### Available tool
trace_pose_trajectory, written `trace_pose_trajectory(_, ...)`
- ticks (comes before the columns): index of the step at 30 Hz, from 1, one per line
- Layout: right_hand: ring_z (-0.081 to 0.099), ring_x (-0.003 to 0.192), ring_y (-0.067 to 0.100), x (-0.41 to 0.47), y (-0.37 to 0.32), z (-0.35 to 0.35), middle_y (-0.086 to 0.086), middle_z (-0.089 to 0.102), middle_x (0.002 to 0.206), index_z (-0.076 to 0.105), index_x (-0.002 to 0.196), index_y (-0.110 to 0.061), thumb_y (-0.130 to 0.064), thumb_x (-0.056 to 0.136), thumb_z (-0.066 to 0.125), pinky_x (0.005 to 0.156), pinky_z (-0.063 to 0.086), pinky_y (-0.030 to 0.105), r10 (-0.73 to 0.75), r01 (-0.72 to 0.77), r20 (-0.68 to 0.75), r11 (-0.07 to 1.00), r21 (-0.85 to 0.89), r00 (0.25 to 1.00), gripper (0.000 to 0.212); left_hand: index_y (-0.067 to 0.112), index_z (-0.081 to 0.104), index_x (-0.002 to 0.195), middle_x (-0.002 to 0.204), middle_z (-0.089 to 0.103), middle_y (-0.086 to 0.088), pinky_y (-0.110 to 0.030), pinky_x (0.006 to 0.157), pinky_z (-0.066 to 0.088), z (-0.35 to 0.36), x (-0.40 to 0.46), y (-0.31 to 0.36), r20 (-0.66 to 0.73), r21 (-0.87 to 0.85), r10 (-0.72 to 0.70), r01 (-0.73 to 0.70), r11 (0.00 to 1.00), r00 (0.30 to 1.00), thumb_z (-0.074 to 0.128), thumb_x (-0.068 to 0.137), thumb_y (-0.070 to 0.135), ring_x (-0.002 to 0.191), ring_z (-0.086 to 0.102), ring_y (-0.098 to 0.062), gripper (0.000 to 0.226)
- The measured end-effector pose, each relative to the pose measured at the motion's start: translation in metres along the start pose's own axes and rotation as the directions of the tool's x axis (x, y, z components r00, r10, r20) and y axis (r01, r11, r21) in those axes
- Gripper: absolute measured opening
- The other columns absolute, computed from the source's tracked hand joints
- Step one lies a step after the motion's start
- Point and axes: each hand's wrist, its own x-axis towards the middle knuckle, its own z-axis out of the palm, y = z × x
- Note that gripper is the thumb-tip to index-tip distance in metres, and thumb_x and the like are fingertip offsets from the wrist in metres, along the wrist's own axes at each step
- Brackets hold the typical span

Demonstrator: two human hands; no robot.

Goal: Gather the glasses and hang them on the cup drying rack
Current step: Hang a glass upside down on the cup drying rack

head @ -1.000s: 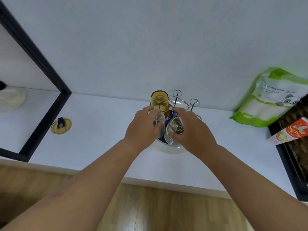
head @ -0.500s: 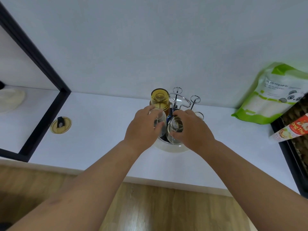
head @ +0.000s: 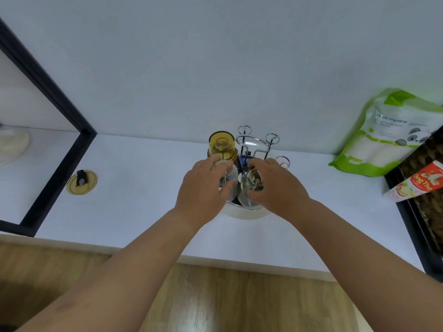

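On the white desk (head: pixel 143 207), both hands remain at the drying rack (head: pixel 251 144): left hand (head: pixel 203 190) grips one clear glass (head: pixel 227 178), right hand (head: pixel 278 188) another clear glass (head: pixel 251 188), both now seated lower on prongs; release appears imminent.

White counter (head: pixel 143 207), cup drying rack (head: pixel 247 213), amber lid (head: pixel 82 182), green pouch (head: pixel 383 137)

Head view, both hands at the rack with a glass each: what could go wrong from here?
1. The left hand and right hand hold two clear glasses, the left glass and right glass, very close together; they could knock as they settle.
2. The amber glass hangs right behind the left hand and might get bumped.
3. The rack sits on a small round base; uneven pressing could tip it.
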Motion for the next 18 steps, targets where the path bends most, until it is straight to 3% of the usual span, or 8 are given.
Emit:
trace_pose_trajectory(6,0.056,0.124,0.026,-0.001,0.014,-0.012,0.000,0.057,0.139,0.049,0.148,-0.028,-0.030,0.083,0.076,0.094,0.053,0.040,0.017,-0.016,0.021,1.000,-0.008,1.000,0.070,0.034,0.049,0.146,0.149,0.048,0.005,-0.039,0.114,0.030,0.006,-0.016,0.006,0.003,0.126,0.079,-0.079,0.989,0.997,0.048,0.100,0.052,0.139,0.039,-0.019,0.048)
trace_pose_trajectory(13,0.042,0.142,0.028,-0.006,0.030,-0.024,-0.004,0.044,0.154,0.037,0.159,-0.033,-0.034,0.084,0.079,0.102,0.046,0.040,0.012,-0.011,0.059,1.000,-0.021,0.998,0.086,0.034,0.042,0.151,0.158,0.042,0.004,-0.048,0.124,0.015,0.006,-0.024,0.023,0.058,0.174,0.162,-0.169,0.970,0.985,0.028,0.101,0.062,0.150,0.026,-0.020,0.059)
trace_pose_trajectory(18,0.007,0.162,0.024,-0.010,0.034,-0.027,0.001,0.012,0.175,0.024,0.164,-0.041,-0.047,0.077,0.087,0.121,0.032,0.049,0.016,-0.015,0.108,1.000,-0.009,0.994,0.107,0.035,0.033,0.157,0.167,0.025,0.003,-0.053,0.124,0.007,-0.006,-0.010,0.022,0.072,0.153,0.195,-0.205,0.967,0.978,0.032,0.095,0.072,0.156,0.008,-0.018,0.072)
